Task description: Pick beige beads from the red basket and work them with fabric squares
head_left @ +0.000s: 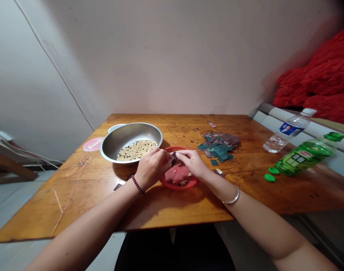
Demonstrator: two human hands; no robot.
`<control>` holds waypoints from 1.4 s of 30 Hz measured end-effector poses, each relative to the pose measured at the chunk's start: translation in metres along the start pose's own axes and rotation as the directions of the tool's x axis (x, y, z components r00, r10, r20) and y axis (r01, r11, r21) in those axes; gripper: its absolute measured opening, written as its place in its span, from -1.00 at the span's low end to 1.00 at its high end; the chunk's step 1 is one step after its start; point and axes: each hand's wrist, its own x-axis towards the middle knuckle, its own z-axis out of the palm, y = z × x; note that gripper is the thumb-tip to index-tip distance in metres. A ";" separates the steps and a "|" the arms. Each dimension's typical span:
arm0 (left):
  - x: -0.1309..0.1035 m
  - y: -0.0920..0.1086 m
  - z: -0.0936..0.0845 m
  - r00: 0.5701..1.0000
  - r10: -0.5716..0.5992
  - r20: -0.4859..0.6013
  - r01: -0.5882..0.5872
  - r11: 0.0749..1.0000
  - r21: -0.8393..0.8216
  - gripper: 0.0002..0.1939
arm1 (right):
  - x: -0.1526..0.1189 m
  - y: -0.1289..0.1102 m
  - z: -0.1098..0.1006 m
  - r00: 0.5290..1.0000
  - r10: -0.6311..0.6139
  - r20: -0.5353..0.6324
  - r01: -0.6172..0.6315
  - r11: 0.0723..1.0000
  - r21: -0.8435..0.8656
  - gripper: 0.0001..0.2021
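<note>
My left hand (pixel 152 165) and my right hand (pixel 192 162) meet above a red plastic basket (pixel 180 187). Between their fingertips is a small dark flat piece (pixel 174 157), pinched from both sides; its far details are too small to make out. A few pale beads or beans (pixel 183 183) lie on the basket's reddish bottom. Left of the basket stands a wide steel bowl (pixel 118 141) with many cream and some black beads or beans (pixel 138 148). To the right of my hands lies a heap of dark green and brown square pieces (pixel 221 145).
A clear water bottle (pixel 290 130) and a green drink bottle (pixel 309 154) are at the right, with two green caps (pixel 269 177) nearby. Loose string (pixel 76 165) and a pink round disc (pixel 92 144) lie at the left. Red material (pixel 321 75) is piled beyond the bottles.
</note>
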 end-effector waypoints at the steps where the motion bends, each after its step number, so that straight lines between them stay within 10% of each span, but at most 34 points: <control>1: 0.000 0.000 0.000 1.000 -0.002 -0.001 0.002 1.000 0.001 -0.90 | 0.001 0.001 -0.001 1.000 0.001 -0.014 -0.001 1.000 0.010 -0.72; 30: 0.003 -0.003 -0.005 0.994 -0.092 -0.052 0.097 0.990 0.103 -0.84 | 0.004 0.003 -0.004 0.997 0.022 -0.071 -0.021 1.000 0.013 -0.71; 35: 0.014 -0.030 -0.029 0.894 -0.409 -0.183 0.448 0.830 0.333 -0.74 | 0.006 0.004 -0.006 0.996 0.017 -0.083 -0.016 1.000 0.008 -0.70; 38: 0.016 -0.052 -0.042 0.833 -0.554 0.012 0.481 0.734 0.479 -0.65 | 0.006 0.005 -0.006 0.996 0.034 -0.084 -0.033 0.999 0.015 -0.70; 42: 0.014 -0.073 -0.047 0.634 -0.677 0.374 0.446 0.715 0.538 -0.52 | 0.007 0.006 -0.004 0.996 0.030 -0.089 -0.028 0.999 0.017 -0.70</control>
